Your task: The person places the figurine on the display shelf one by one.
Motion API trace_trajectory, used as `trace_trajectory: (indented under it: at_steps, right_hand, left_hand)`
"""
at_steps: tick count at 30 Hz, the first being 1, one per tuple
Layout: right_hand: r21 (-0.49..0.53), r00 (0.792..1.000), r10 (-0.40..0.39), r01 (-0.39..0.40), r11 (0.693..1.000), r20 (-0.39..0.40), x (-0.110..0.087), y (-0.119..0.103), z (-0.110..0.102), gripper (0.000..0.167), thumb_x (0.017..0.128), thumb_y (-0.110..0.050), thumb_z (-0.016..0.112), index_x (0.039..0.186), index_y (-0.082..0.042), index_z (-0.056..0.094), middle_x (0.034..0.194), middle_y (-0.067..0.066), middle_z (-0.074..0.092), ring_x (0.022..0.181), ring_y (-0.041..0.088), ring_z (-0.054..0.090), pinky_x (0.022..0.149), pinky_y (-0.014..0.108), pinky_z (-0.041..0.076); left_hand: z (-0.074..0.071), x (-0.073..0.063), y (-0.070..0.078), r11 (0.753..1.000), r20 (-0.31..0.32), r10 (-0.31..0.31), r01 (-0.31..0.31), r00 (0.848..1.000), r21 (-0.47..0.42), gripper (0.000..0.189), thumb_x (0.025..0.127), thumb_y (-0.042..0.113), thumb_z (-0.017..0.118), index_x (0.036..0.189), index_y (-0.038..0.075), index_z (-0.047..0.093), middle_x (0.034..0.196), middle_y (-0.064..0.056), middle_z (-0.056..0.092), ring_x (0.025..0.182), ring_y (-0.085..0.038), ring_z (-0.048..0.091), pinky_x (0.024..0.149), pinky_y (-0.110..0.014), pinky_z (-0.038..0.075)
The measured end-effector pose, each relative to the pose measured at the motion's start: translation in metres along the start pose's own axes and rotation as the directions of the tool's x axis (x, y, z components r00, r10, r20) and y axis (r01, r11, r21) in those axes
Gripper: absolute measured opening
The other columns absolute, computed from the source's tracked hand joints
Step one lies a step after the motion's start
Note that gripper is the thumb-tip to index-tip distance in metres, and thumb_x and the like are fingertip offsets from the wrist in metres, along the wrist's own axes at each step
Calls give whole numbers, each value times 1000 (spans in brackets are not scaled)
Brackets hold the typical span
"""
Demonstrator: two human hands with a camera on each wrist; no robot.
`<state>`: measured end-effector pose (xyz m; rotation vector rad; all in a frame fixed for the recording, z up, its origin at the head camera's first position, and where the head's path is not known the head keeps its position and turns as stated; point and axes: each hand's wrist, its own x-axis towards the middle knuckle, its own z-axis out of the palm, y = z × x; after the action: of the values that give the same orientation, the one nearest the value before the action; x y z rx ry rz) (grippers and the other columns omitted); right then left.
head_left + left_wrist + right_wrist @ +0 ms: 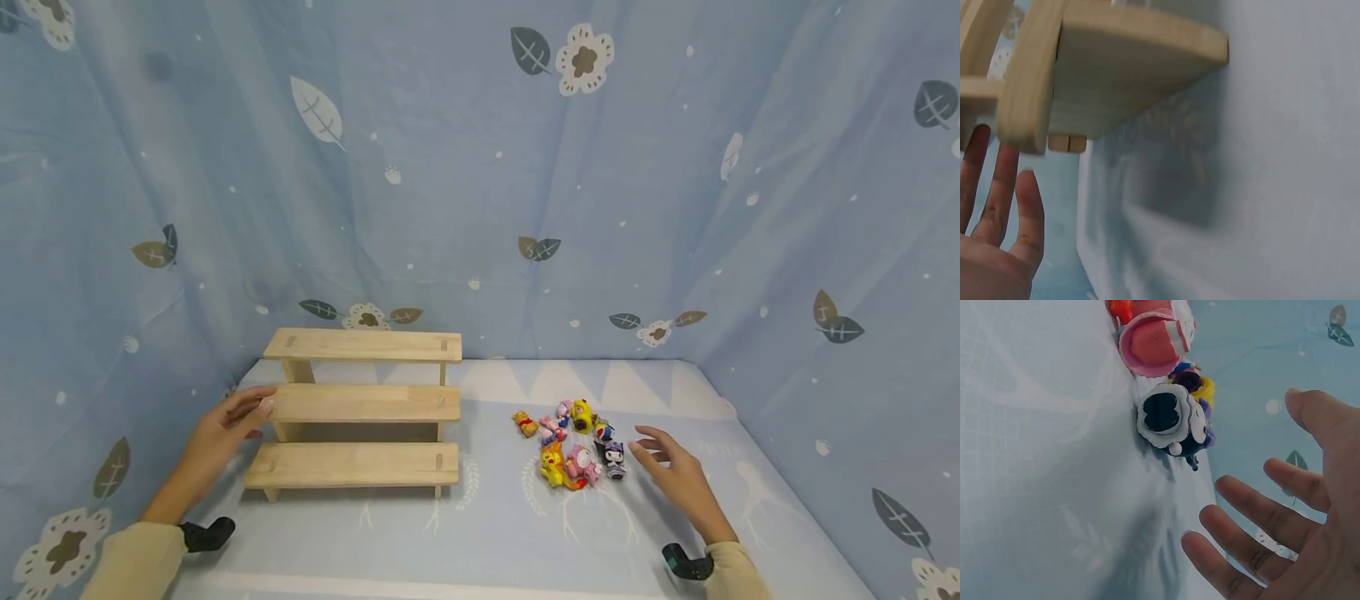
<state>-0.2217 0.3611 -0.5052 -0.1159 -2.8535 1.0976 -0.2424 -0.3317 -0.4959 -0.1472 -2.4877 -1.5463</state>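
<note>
A three-tier wooden shelf (363, 404) stands on the left of the cloth. My left hand (217, 433) is at the left end of its middle board, fingers extended; in the left wrist view the fingertips come up to the wood, and contact is hard to tell. On the right lies a cluster of small toy figurines: a black-and-purple one (1175, 419), a pink one (582, 463), a yellow-orange one (552, 467), a little bear (525, 423) and several others. My right hand (681, 479) hovers just right of the black-and-purple figurine, fingers spread and holding nothing.
A pale blue patterned cloth (495, 533) covers the surface. Blue curtains (465, 183) with leaves and flowers enclose the back and both sides. Each wrist wears a black device (208, 534). Bare cloth lies between the shelf and the figurines.
</note>
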Motion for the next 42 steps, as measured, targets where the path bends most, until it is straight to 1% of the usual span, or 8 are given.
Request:
trace_trajectory:
  at_steps: [3,9,14,19,24,29,34,42]
  right_hand:
    - [16,1000,13,-13,1000,20,4,0,3,67,100,-57,60,151,-16,49,136,20,62,117,35,60,87,49,57]
    - [35,996,69,-71,997,64,8,0,11,72,97,-57,65,150,-12,49,133,22,63,111,31,64,77,37,61]
    - [28,994,77,-80,996,79,10,-1,13,69,97,-53,69,149,-11,50,129,21,65,106,29,67,75,37,60]
    - [25,993,69,-72,997,99,14,-1,15,69,95,-53,70,148,-13,52,127,18,66,106,30,67,77,40,60]
    - [30,992,51,-55,998,113,19,-1,20,69,94,-56,70,147,-15,53,129,18,65,108,31,66,77,41,59]
    - [42,992,51,-57,998,115,20,0,24,67,95,-52,72,146,-14,54,129,18,65,105,28,66,72,37,59]
    - [49,990,59,-66,997,127,20,-1,26,62,96,-45,73,145,-13,55,127,17,66,101,25,66,69,36,59]
    - [36,990,55,-60,998,129,18,-4,24,60,96,-41,74,145,-12,56,127,19,65,99,25,67,68,35,58]
  left_hand:
    - [-4,0,-1,1000,-2,-15,15,1000,-27,50,106,38,58,150,13,52,125,23,59,103,4,61,80,-31,59]
    - [-5,1,-5,999,2,13,-13,1000,-34,50,106,33,61,150,12,51,119,22,63,101,3,64,79,-31,59]
    - [-4,4,-7,1000,7,29,-29,1000,-3,49,105,32,62,150,14,51,114,18,69,98,-7,69,78,-29,58]
    - [-5,10,-5,1000,34,1,-2,999,20,53,105,38,62,151,17,50,113,13,71,98,-17,71,79,-30,57]
    - [-7,13,-4,999,44,-26,25,999,36,56,102,41,64,151,17,49,120,10,67,100,-7,66,81,-28,57]
    - [-7,12,-4,997,41,14,-18,999,75,60,97,38,73,150,19,52,136,5,60,110,4,54,85,-19,52]
    - [-5,9,-5,996,23,43,-45,999,81,63,92,33,80,148,17,55,140,7,58,104,-1,60,80,-21,56]
    - [1,8,-2,989,-33,46,-41,998,142,63,89,40,82,143,18,60,134,2,64,94,-8,64,72,-24,57]
